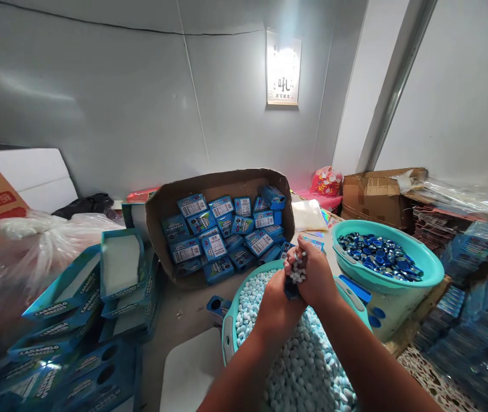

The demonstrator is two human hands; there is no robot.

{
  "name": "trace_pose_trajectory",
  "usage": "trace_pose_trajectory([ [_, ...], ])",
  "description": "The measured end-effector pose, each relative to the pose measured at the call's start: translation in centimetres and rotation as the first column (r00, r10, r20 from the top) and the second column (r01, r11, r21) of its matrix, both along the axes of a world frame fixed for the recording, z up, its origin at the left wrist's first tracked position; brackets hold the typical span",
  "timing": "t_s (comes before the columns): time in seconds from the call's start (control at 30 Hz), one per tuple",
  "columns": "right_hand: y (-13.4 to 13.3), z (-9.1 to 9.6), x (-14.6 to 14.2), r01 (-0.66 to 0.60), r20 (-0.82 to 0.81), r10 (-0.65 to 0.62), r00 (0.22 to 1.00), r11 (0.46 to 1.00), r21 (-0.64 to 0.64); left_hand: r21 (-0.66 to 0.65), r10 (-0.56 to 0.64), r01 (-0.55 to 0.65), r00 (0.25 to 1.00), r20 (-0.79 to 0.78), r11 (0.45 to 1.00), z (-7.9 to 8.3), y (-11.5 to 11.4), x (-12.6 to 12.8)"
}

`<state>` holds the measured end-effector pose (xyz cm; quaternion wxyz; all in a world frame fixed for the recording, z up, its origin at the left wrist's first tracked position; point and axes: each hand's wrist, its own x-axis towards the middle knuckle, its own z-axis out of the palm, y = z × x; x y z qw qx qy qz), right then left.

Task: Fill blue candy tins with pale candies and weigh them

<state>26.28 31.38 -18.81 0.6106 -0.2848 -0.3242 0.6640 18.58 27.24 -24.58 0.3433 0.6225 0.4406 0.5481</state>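
My two hands meet over a teal basin (pixel 228 332) heaped with small white and pale blue candies (pixel 308 366). My right hand (pixel 315 274) is cupped shut round a clump of those candies, which show between its fingers. Below it, my left hand (pixel 279 302) is closed on a small dark blue container (pixel 291 288), held right under the candies. Both forearms reach in from the bottom edge.
A tipped cardboard box (pixel 218 189) behind holds several blue packets. To the right stands a second teal basin (pixel 388 280) of blue round caps. Open blue cartons (pixel 121 269) stack at left beside a plastic bag (pixel 24 252). More blue packs (pixel 471 320) pile at right.
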Motion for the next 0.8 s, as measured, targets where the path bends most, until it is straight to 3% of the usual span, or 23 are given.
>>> trace_pose_trajectory([
  [0.8, -0.53, 0.13, 0.22, -0.116, 0.130, 0.111, 0.985, 0.993, 0.035, -0.084, 0.012, -0.013, 1.000, -0.009, 0.996, 0.39, 0.18, 0.24],
])
